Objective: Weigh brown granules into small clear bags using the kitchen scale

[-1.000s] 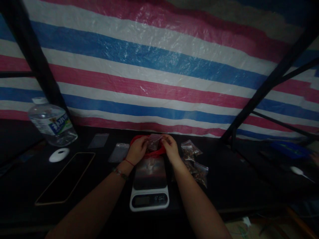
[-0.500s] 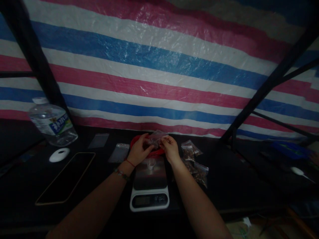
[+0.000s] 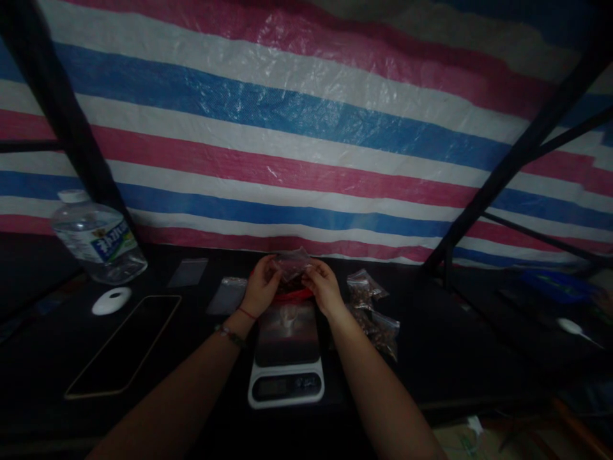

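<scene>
Between my two hands is a small clear plastic bag (image 3: pixel 293 260), held over a red bowl (image 3: pixel 297 296). My left hand (image 3: pixel 263 281) pinches its left side, and my right hand (image 3: pixel 324 284) grips the right side with bent fingers. Dark contents show in the bowl below the bag, too dim to identify. In front of the bowl stands a white kitchen scale (image 3: pixel 286 369) with a steel plate and a dark display. A small clear round object (image 3: pixel 289 314) rests at the back of its plate. My hands hide part of the bowl's rim.
Filled zip bags (image 3: pixel 373 326) of brown bits lie right of my right wrist. Flat plastic bags (image 3: pixel 227 296), a phone (image 3: pixel 125 345), a white mouse-shaped object (image 3: pixel 112 300) and a large water bottle (image 3: pixel 98 239) are on the left. Black metal bars (image 3: pixel 498 185) slant before a striped sheet.
The bag is spread wider between my hands and sits a little higher. My left hand has shifted slightly left, showing more of the bowl's inside.
</scene>
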Available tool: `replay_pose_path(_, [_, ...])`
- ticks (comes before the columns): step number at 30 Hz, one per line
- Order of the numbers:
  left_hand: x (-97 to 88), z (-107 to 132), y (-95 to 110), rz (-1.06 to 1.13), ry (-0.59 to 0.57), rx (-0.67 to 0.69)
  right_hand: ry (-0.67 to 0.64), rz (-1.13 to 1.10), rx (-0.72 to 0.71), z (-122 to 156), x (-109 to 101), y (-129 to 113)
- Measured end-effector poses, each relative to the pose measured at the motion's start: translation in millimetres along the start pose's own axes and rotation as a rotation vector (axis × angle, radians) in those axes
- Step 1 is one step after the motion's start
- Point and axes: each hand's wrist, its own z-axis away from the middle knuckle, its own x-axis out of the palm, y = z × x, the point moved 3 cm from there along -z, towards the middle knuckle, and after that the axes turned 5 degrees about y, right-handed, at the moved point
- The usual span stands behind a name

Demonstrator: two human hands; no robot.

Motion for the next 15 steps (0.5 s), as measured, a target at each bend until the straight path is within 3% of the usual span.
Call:
replay_pose_path(9, [0.2, 1, -2, -0.024, -0.027, -0.038, 0.088, 0.274, -0.123, -10, -11, 2])
replay_pose_path(15, [-0.8, 1, 0, -0.094, -0.077, 0.03, 0.098, 0.291, -0.258, -9, -13, -5])
